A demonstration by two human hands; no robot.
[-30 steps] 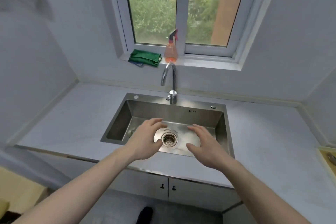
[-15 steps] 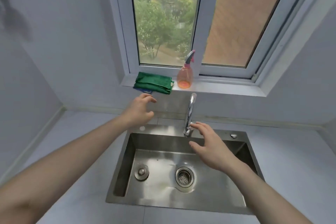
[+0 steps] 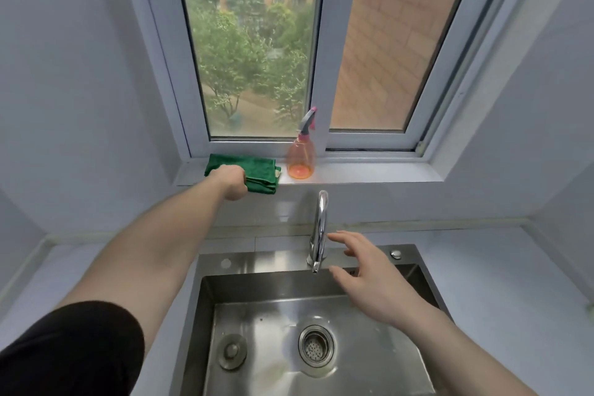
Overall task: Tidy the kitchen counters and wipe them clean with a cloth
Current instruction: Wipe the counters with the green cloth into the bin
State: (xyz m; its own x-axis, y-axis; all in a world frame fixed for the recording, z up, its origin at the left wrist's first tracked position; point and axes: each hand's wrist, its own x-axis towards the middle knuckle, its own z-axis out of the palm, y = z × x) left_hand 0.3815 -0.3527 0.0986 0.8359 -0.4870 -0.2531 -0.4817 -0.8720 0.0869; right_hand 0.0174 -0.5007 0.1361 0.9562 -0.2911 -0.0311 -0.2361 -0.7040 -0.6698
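Gripping folded green cloth [image 3: 257, 170] at left end of windowsill [image 3: 369, 174], left hand [image 3: 232, 183] curled over its front edge.
Just right of cloth, orange spray bottle [image 3: 301, 160] upright on sill. Below, right hand [image 3: 369, 280] hovering with fingers spread and relaxed, holding nothing, beside chrome tap [image 3: 319, 228] at back rim of steel sink [image 3: 257, 262].

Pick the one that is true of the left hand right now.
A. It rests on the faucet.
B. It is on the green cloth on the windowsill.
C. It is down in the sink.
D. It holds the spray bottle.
B: the left hand is at the green cloth on the windowsill, left of the spray bottle; whether its fingers have closed on the cloth cannot be seen.
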